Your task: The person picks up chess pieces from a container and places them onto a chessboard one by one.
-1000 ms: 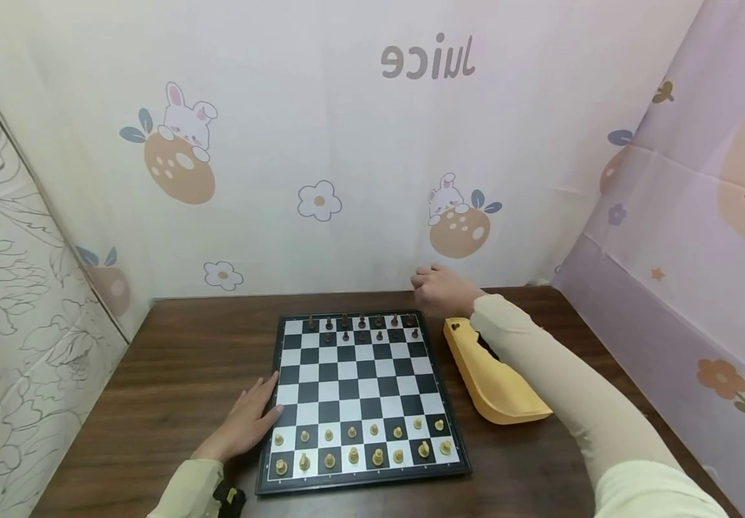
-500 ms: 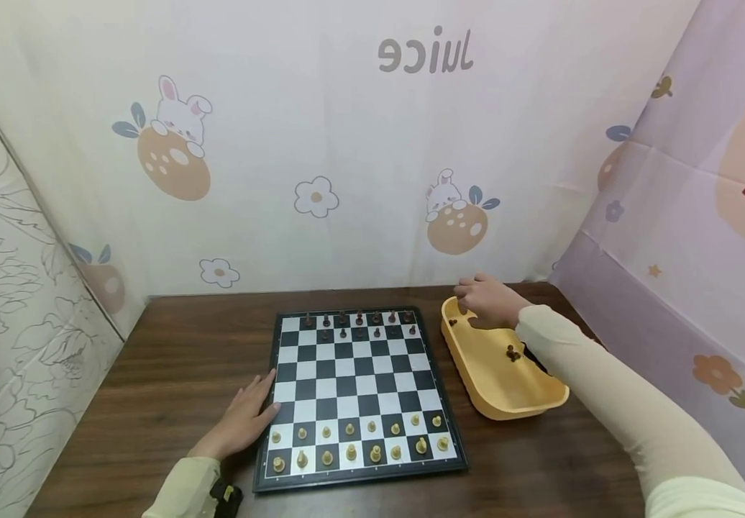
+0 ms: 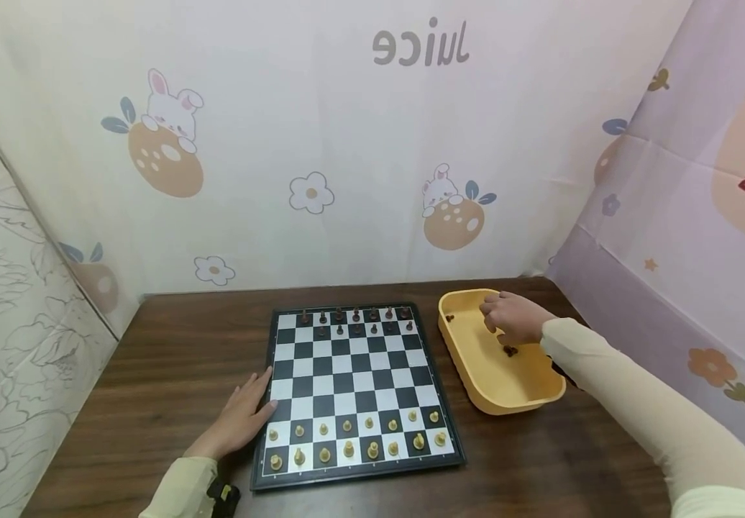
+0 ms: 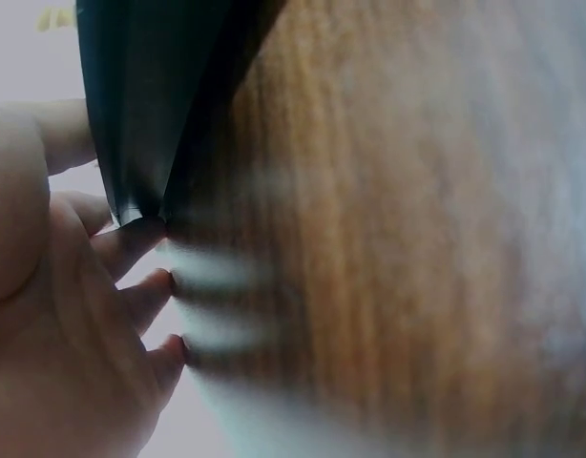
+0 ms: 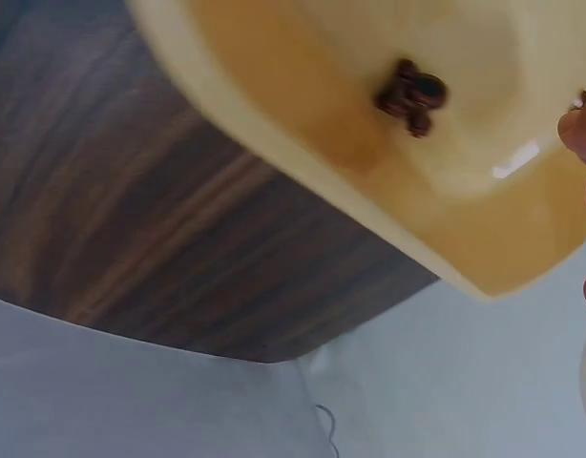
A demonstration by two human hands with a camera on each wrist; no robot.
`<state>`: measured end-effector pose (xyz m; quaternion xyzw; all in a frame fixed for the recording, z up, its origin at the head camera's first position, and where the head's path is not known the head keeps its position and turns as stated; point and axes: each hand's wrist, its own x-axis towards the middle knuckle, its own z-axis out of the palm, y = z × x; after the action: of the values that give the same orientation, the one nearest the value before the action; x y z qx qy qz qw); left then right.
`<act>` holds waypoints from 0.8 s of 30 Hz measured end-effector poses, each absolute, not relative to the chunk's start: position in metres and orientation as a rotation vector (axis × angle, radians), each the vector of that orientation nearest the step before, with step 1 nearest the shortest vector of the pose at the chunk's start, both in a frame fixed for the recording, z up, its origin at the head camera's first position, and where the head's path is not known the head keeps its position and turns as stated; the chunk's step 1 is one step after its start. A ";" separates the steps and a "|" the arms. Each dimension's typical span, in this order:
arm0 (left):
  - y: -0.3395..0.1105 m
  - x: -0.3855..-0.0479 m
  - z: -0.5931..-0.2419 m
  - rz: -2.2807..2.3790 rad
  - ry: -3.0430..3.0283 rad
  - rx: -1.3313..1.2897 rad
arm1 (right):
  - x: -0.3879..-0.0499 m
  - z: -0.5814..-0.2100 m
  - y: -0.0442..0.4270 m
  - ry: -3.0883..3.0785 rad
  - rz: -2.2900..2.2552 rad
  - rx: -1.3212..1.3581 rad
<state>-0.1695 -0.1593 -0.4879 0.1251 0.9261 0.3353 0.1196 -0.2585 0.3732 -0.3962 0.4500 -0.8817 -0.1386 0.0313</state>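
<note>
A black-and-white chessboard [image 3: 346,367] lies on the table, with yellow chess pieces [image 3: 373,450] in two rows at the near end and dark brown pieces [image 3: 339,314] at the far end. My left hand [image 3: 236,423] rests against its left edge, thumb and fingers spread; the left wrist view shows the fingertips [image 4: 150,291] at the dark rim. Over the yellow tray [image 3: 485,385], my right hand [image 3: 516,316] reaches down with loosely bent fingers. Below it lies a small cluster of dark chess pieces [image 5: 412,97]. Another dark piece [image 3: 449,317] is in the tray's far left corner.
The tray stands right of the board on the brown wooden table [image 3: 185,360]. A printed curtain [image 3: 249,144] hangs along the table's far edge, with another [image 3: 664,216] at the right side.
My right hand has moved right from beyond the board's far right corner to above the yellow tray, uncovering more of it. My left hand stays at the board's edge.
</note>
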 end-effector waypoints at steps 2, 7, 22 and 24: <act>-0.160 -0.170 -0.488 0.986 2.710 0.360 | -0.258 -0.401 0.376 -2.711 -0.435 1.413; -0.160 -0.170 -0.488 0.982 2.708 0.353 | -0.255 -0.415 0.381 -2.670 -0.426 1.483; -0.160 -0.173 -0.491 0.962 2.712 0.334 | -0.251 -0.425 0.385 -2.676 -0.608 1.516; -0.160 -0.172 -0.491 0.966 2.710 0.334 | -0.252 -0.428 0.386 -2.668 -0.648 1.521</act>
<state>-0.1725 -0.1596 -0.4906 0.1145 0.9286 0.3311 0.1223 -0.2520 0.3862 -0.4279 0.4846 -0.8500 -0.2064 0.0015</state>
